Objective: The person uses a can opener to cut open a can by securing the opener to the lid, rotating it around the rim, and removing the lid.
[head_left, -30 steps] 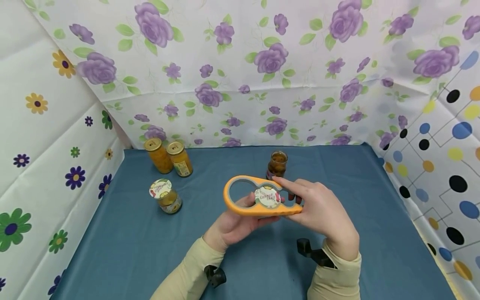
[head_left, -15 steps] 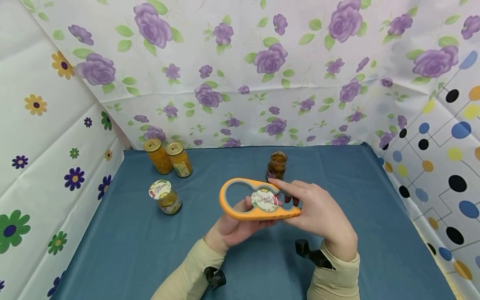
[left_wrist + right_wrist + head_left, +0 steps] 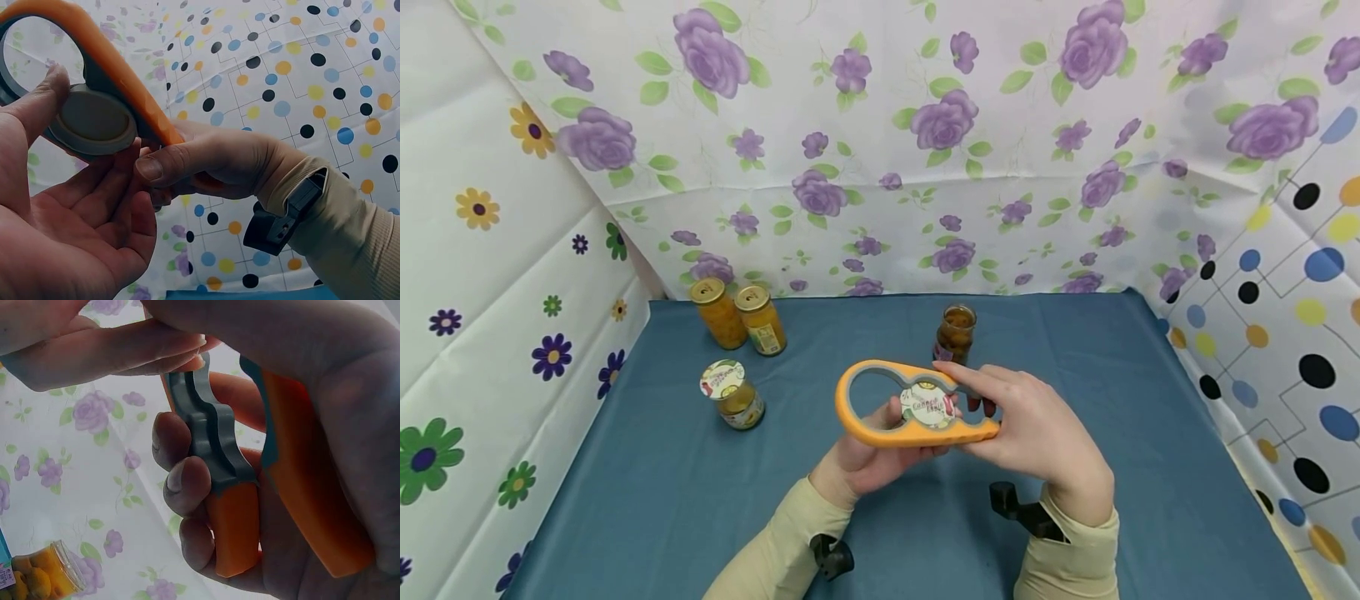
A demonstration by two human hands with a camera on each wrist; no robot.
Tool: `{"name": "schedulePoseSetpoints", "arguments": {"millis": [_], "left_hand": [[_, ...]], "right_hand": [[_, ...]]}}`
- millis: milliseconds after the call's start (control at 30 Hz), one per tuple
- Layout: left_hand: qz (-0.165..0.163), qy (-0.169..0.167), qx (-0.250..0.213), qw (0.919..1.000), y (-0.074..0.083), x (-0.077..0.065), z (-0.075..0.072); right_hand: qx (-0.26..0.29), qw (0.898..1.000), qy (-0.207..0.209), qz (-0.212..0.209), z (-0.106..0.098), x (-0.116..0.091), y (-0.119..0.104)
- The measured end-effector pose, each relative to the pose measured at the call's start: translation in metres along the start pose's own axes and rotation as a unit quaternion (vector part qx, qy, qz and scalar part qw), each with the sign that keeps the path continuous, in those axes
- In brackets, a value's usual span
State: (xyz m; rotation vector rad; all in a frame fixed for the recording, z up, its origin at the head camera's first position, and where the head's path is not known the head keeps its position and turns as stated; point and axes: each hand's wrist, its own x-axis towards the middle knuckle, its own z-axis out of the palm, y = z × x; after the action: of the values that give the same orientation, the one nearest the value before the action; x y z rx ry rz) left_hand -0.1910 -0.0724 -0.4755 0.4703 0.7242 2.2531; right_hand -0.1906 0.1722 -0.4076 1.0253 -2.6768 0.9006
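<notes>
Where right fingers (image 3: 187, 481) curl, opener handles (image 3: 234, 526) (orange) lie.

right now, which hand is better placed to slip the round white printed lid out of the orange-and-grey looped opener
Left, I'd judge: the left hand has its thumb at the edge of the lid, while the right hand is busy gripping the opener.
</notes>
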Motion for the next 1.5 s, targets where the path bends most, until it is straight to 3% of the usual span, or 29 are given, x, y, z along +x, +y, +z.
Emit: {"name": "schedulePoseSetpoints", "arguments": {"millis": [333, 567, 833, 1067, 1267, 1500], "left_hand": [[0.007, -0.026, 0.006, 0.9996, 0.0016, -0.0030, 0.0014], [0.006, -0.024, -0.010, 0.9997, 0.0023, -0.0029, 0.0022], [0.028, -0.072, -0.011, 0.9970, 0.0024, -0.0023, 0.0001], [0.029, -0.085, -0.014, 0.9958, 0.0029, -0.0016, -0.0012], [0.045, -0.093, 0.025, 0.9943, 0.0047, -0.0015, -0.0011], [0.050, -0.070, 0.058, 0.9946, 0.0066, -0.0038, -0.0025]], "right_hand": [[0.018, 1.000, -0.011, -0.019, 0.0023, 0.0025, -0.0040], [0.016, 1.000, -0.006, -0.026, 0.0047, 0.0030, -0.0056], [0.010, 0.999, 0.015, -0.051, 0.0060, 0.0048, -0.0067], [0.011, 0.998, 0.023, -0.063, 0.0066, 0.0050, -0.0073], [0.011, 0.997, 0.021, -0.070, 0.0078, 0.0063, -0.0067], [0.010, 0.997, 0.017, -0.077, 0.0091, 0.0069, -0.0067]]}}
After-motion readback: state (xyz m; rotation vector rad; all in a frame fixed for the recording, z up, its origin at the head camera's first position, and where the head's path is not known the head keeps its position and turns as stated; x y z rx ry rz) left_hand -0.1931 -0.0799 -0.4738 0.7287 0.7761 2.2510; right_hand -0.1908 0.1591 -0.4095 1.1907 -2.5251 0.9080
